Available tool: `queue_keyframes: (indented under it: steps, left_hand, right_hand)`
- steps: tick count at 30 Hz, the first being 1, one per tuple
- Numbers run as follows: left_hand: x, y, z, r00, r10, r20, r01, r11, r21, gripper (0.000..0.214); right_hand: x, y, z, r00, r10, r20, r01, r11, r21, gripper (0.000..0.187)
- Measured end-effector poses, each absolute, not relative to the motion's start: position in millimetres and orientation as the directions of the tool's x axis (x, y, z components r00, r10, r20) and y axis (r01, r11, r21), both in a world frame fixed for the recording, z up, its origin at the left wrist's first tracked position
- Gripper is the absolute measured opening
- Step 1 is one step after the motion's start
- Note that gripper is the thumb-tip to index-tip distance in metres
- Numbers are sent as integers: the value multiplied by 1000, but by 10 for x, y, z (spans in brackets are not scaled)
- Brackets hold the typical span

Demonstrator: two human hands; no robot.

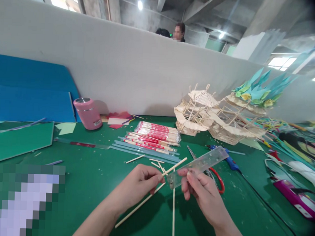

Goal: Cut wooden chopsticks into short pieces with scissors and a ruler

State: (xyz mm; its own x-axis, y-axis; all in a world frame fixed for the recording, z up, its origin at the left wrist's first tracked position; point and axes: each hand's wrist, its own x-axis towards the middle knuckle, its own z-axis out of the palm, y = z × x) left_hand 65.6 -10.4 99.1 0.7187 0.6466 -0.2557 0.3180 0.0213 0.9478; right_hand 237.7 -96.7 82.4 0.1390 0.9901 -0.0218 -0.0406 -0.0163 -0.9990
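My left hand (pixel 146 181) is closed, pinching a thin wooden stick (pixel 179 163) that slants up to the right. My right hand (pixel 203 190) grips a clear plastic ruler (pixel 205 161) between thumb and fingers. The ruler's near end lies close beside the stick. Below the hands, one long wooden stick (pixel 139 207) runs diagonally and another wooden stick (pixel 173 218) points toward me. Short cut stick pieces (pixel 135 159) lie just beyond my left hand. Scissors with red handles (pixel 219 182) are partly hidden behind the ruler and my right hand.
Wrapped chopstick packs (pixel 157 131) and clear bluish glue sticks (pixel 146 152) lie ahead. A blue glue gun (pixel 232 163) trails a black cable rightward. Stick-built models (pixel 199 112) stand by the white partition (pixel 123 68). Also around: pink cup (pixel 89 115), magenta power strip (pixel 295 198).
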Motion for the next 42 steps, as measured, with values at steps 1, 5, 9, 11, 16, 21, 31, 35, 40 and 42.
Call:
queue_keyframes:
  steps: [1, 5, 9, 11, 16, 21, 31, 35, 40, 42]
  left_hand:
    - [652, -100, 995, 724, 645, -246, 317, 6, 949, 30]
    - [636, -83, 1003, 752, 623, -215, 305, -40, 952, 31]
    - [605, -65, 997, 771, 599, -217, 313, -60, 948, 32]
    - [590, -58, 991, 777, 591, -218, 318, -70, 946, 32]
    - [578, -37, 957, 789, 573, -219, 325, -87, 942, 31]
    - [584, -17, 914, 802, 559, -209, 314, -98, 944, 30]
    - [583, -30, 940, 786, 570, -239, 340, -76, 937, 30]
    - [588, -36, 973, 785, 571, -241, 342, -75, 937, 32]
    - [589, -41, 981, 783, 577, -231, 336, -80, 938, 32]
    - [588, -41, 972, 780, 581, -235, 343, -82, 936, 31]
  right_hand:
    - [2372, -981, 804, 134, 991, -19, -47, -13, -999, 22]
    - [2350, -1020, 728, 110, 994, -16, -87, -6, -996, 21]
    - [2334, -1034, 659, 88, 996, -30, -118, -19, -993, 25]
    - [2331, -1029, 628, 88, 996, -33, -136, -21, -990, 28]
    - [2328, -1014, 594, 87, 996, -32, -170, -17, -985, 28]
    - [2324, -1023, 580, 84, 996, -26, -182, -10, -983, 28]
    - [2330, -1032, 555, 84, 994, -66, -191, -49, -980, 26]
    - [2318, -1039, 558, 87, 994, -68, -186, -51, -981, 27]
    - [2309, -1046, 575, 85, 994, -71, -188, -54, -981, 26]
    - [2310, -1046, 580, 86, 994, -68, -187, -51, -981, 26]
